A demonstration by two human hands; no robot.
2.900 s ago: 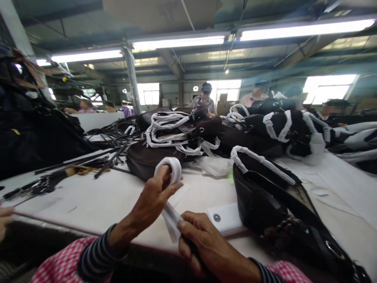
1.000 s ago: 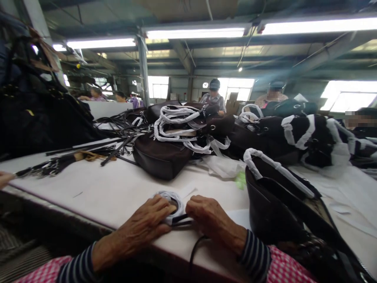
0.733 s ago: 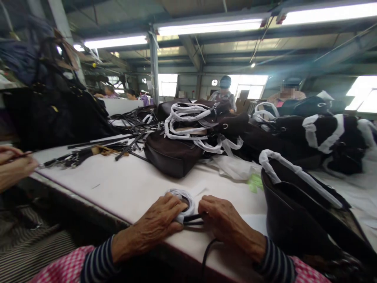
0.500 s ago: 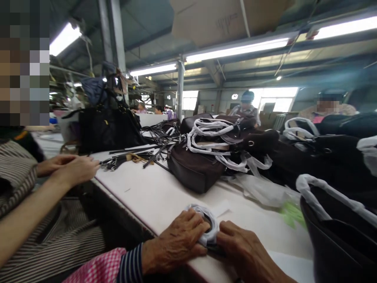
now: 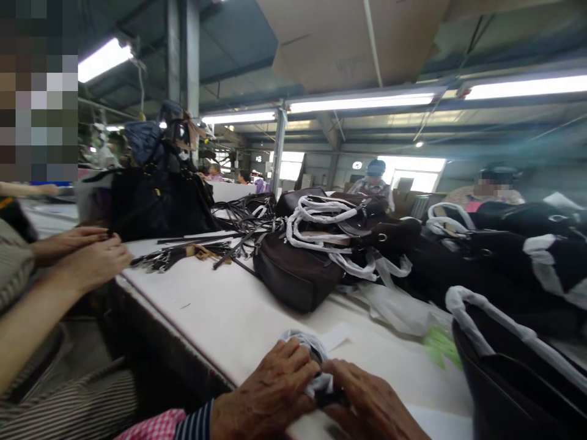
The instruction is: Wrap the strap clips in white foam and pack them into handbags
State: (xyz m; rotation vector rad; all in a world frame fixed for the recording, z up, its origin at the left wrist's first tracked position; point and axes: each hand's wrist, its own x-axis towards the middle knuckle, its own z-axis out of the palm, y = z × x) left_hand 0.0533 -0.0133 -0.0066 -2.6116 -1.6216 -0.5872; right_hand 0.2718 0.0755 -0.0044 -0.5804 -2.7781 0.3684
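Note:
A coiled bundle with a pale wrapping (image 5: 305, 340) lies at the near edge of the white table (image 5: 229, 324), low in the middle of the view. My left hand (image 5: 270, 385) is closed over its near left part, fingers curled. From the right, my right hand (image 5: 367, 397) grips the same bundle, its fingertips bent against it. The two hands nearly meet. A short dark piece shows between and below them. Most of the bundle's near side is hidden by my fingers.
Dark bags with white-wrapped handles (image 5: 298, 269) are piled beyond my hands. Another dark bag (image 5: 499, 379) stands at the right, beside clear plastic and a green piece (image 5: 443, 347). Black straps (image 5: 169, 255) lie farther left. A person's hands (image 5: 92, 256) are at the left edge.
My hands have drawn closer together over the bundle, covering more of it, and sit slightly lower. The camera view has shifted a little.

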